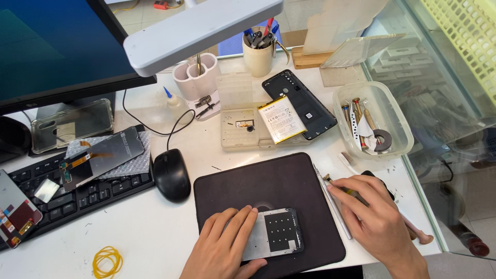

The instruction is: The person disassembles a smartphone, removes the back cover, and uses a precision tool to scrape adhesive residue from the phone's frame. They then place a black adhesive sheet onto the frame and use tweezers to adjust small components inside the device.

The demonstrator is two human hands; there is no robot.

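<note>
Pinning the phone frame flat on the dark mat, my left hand lies over its left half, fingers spread and pressed down, not curled round anything. The frame sits near the mat's front edge, its metal inner plate facing up. My right hand rests at the mat's right edge, its fingers closed on a small screwdriver whose tip points up and left, just beside a thin grey rod lying along the mat. I judge this as the step of picking up the tool while steadying the frame; bringing the tip onto the frame would call for a small, careful swing to the left.

Farther out on the tabletop are a yellow rubber band, a mouse and a keyboard carrying loose screens. Beyond the mat stand a parts tray with a battery, a black back cover, and a clear tub of bits.
</note>
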